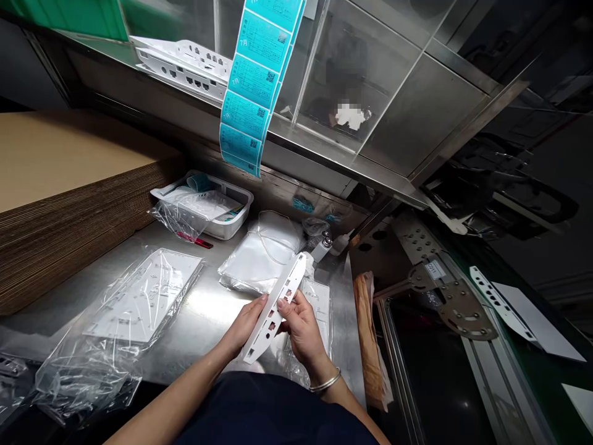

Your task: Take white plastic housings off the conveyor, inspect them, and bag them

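Observation:
Both my hands hold a long white plastic panel (282, 296) with several cut-out ports, tilted on edge above the steel bench (204, 309). My left hand (243, 324) grips its near left side with the fingers wrapped round. My right hand (301, 324), a bangle on its wrist, pinches the panel's right side. Under the hands lies a clear plastic bag (319, 303) with a printed sheet.
A bagged white plate (143, 296) lies at the left, a stack of clear bags (262, 253) ahead, a white tray (206, 204) behind it. Cardboard sheets (60, 185) are stacked at far left. A teal label strip (254, 86) hangs overhead. A conveyor (463, 346) carries white panels (495, 300) at right.

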